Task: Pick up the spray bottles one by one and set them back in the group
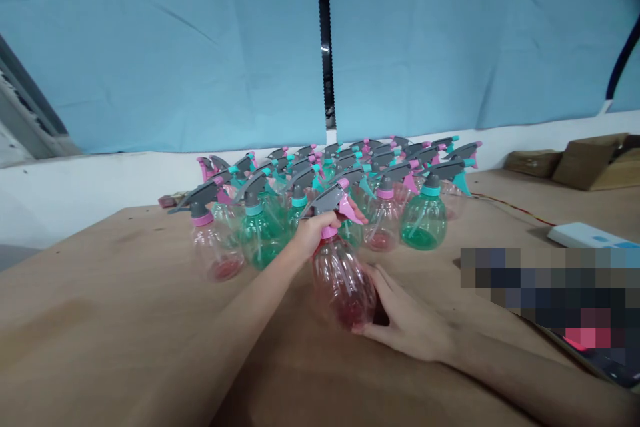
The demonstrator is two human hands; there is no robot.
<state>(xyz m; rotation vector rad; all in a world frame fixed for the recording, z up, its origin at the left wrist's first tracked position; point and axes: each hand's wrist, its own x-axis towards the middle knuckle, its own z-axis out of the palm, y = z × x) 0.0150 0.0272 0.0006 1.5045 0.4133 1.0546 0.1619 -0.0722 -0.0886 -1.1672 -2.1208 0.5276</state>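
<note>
Across our desk (125,307), massed trigger-spray bottles (424,221); before them, one pink spray bottle (341,280).
We hold it tilted: our right grip (409,321) cups the rounded lower body (353,310), apparently steadying it; our left grip (314,233) is closed around its neck (329,233).

Creased blue sheeting (200,47) spans the far side, a black strip (326,47) running down its middle, white wall (100,187) showing underneath; a brown wooden tabletop (100,340) stretches out before it, and a grey frame (30,97) slants at the left

Left grip (319,232) curled (right grip (407,317) lower, cupped).
</note>
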